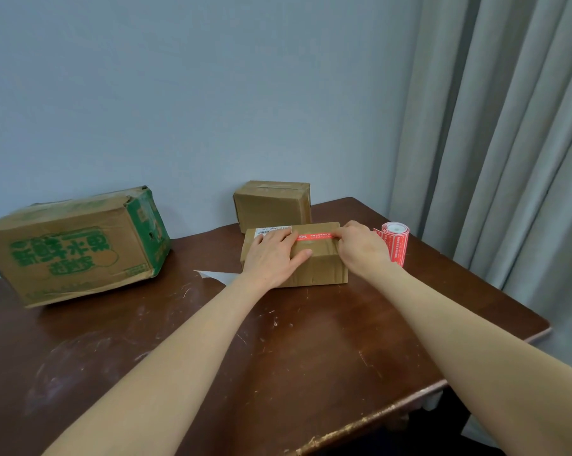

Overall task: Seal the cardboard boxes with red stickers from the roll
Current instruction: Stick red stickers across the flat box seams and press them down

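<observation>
A flat brown cardboard box (317, 264) lies on the table's far middle. A red sticker (314, 236) runs across its top along the seam. My left hand (273, 258) lies flat on the box's left part, fingers straight, thumb stretched toward the middle. My right hand (360, 246) is at the box's right top edge, its curled fingers on the sticker's right end. The roll of red stickers (397, 241) stands upright just right of the box, partly behind my right hand.
A large worn box with green print (73, 248) sits at the table's left. A smaller brown box (273, 205) stands against the wall behind the flat one. A white paper strip (212, 276) lies left of the flat box. Curtains (508, 143) hang at right.
</observation>
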Available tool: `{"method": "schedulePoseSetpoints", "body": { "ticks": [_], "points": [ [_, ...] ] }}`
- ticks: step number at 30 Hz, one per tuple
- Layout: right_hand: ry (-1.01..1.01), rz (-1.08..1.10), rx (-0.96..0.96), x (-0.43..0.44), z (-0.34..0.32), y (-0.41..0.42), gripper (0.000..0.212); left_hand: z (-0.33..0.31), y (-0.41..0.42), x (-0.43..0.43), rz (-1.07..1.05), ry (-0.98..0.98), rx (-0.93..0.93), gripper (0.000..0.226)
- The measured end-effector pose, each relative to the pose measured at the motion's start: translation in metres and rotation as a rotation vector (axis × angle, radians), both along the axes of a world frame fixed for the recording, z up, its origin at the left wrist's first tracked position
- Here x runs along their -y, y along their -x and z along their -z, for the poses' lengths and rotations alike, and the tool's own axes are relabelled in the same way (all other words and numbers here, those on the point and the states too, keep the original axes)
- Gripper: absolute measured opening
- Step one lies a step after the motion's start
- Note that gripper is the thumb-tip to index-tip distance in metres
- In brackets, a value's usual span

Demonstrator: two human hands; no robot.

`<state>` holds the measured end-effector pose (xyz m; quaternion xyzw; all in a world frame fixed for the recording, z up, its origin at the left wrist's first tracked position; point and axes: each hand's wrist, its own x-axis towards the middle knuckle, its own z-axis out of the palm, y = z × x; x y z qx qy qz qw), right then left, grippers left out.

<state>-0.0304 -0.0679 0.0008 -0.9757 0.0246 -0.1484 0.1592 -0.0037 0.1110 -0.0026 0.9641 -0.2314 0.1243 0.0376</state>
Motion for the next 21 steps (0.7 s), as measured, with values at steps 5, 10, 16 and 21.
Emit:
{"method": "schedulePoseSetpoints", "body": {
  "ticks": [5,10,16,21],
  "points": [
    [0.011,0.031,-0.03,-0.005,-0.007,-0.004,0.037,-0.001,0.0,0.0,-0.01,-0.002,-0.012,0.064],
    [0.028,-0.014,0.009,0.001,0.0,-0.005,0.037,-0.001,0.001,0.001,-0.008,0.01,-0.004,0.064],
    [-0.004,-0.014,0.005,-0.001,0.005,-0.004,0.04,0.0,-0.002,0.002,-0.009,0.02,-0.029,0.062],
    [0.03,-0.026,0.016,0.001,0.003,-0.002,0.04,0.003,0.0,-0.001,0.017,0.009,-0.005,0.063]
  ]
}}
